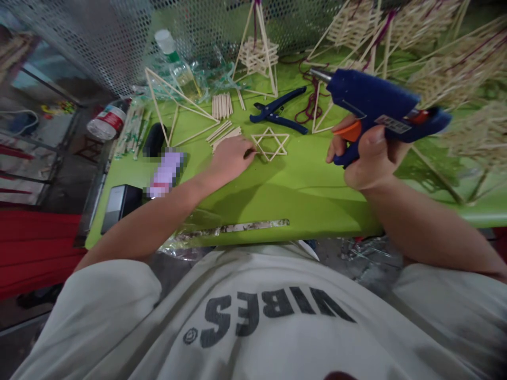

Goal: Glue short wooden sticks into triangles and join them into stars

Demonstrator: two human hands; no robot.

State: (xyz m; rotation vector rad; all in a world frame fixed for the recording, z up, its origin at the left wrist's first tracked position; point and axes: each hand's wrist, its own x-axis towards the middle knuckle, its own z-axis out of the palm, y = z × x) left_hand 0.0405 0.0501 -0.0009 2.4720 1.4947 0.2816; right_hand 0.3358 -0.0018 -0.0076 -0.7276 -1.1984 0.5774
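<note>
My right hand [372,158] is wrapped round the handle of a blue hot glue gun [372,100], its fingers at the orange trigger. The gun is held above the table, nozzle pointing left. My left hand [233,155] rests low over the table, fingers curled, its fingertips pinched at the left corner of a flat six-pointed star of thin wooden sticks [270,144]. Just behind that hand lie loose sticks [219,132], partly covered by it. A neat row of short sticks [222,106] is farther back. Blue-handled cutters [277,112] lie open behind the star.
Stick frames with layered stars [257,55] stand at the back and right of the green table [317,206]. A triangular stick frame [174,105], a bottle of yellowish liquid [184,74], a phone [166,171] and a dark box [121,206] are left. Purple cord [310,105] lies behind the cutters.
</note>
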